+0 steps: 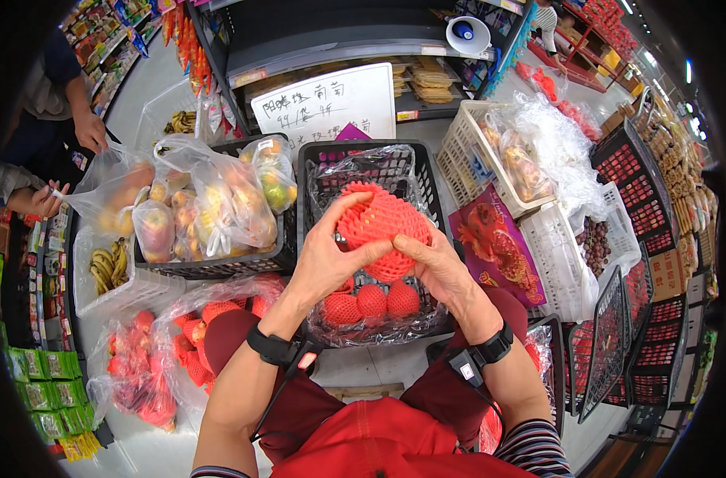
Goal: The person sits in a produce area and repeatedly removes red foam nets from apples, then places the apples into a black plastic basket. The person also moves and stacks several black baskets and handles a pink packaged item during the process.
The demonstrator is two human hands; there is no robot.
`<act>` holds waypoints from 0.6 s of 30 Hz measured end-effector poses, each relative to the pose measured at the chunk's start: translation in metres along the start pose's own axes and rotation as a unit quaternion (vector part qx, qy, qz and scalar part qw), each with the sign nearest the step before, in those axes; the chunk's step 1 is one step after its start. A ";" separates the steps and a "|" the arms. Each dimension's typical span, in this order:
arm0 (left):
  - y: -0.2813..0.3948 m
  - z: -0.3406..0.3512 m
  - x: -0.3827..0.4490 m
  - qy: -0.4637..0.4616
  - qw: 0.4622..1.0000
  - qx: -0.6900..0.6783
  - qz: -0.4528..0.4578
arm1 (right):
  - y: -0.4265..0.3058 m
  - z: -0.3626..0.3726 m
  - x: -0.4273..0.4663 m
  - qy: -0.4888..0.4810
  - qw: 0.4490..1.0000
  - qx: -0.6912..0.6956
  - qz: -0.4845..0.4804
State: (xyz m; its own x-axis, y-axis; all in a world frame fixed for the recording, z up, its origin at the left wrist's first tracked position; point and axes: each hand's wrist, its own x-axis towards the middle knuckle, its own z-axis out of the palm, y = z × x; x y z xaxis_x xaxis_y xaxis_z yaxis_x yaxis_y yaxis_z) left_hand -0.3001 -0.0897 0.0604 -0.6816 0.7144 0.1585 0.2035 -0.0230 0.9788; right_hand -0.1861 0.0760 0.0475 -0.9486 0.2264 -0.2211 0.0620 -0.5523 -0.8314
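Note:
Both my hands hold a round fruit in a red foam net [387, 230] above a black plastic crate [426, 179]. My left hand [330, 245] grips its left side, thumb across the front. On its right side is my right hand [438, 263], the two thumb tips close together. What fruit is inside the net cannot be told. Below, in the crate's near half, several smaller net-wrapped fruits [372, 300] sit in a row on clear plastic lining. The far part of the crate shows crumpled clear plastic film [369, 164].
At left, a black crate [213, 272] holds bagged fruit; another person's hands [91, 131] touch a bag there. Bags of net-wrapped fruit [142, 370] lie on the floor. White crates [467, 149] and a purple pomegranate box panel [497, 245] stand at right. Behind is a handwritten whiteboard [327, 101].

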 end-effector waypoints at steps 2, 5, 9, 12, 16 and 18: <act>-0.013 0.000 0.002 0.055 0.997 -0.059 -0.005 | -0.002 0.004 -0.001 -0.003 0.999 -0.042 0.007; -0.013 0.003 0.004 0.091 0.965 -0.206 -0.134 | -0.002 0.004 -0.002 -0.003 0.998 -0.063 0.024; -0.020 0.006 0.004 0.094 0.958 -0.214 -0.167 | 0.003 0.005 -0.002 0.021 0.994 -0.092 0.055; -0.020 0.010 0.003 0.074 0.925 -0.297 -0.224 | 0.007 0.007 -0.002 0.055 0.988 -0.130 0.062; -0.015 0.006 0.003 0.066 0.883 -0.373 -0.276 | 0.004 0.007 -0.005 0.073 0.978 -0.186 0.059; -0.004 0.005 0.001 0.086 0.851 -0.411 -0.315 | 0.006 -0.004 0.001 0.084 0.969 -0.232 0.028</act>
State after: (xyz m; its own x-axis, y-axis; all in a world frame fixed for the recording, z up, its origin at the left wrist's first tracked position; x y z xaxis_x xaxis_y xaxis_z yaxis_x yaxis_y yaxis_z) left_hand -0.2979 -0.0856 0.0554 -0.5801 0.6547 -0.4846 -0.7535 -0.2054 0.6246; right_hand -0.1858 0.0759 0.0403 -0.8782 0.3554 -0.3200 0.2818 -0.1559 -0.9467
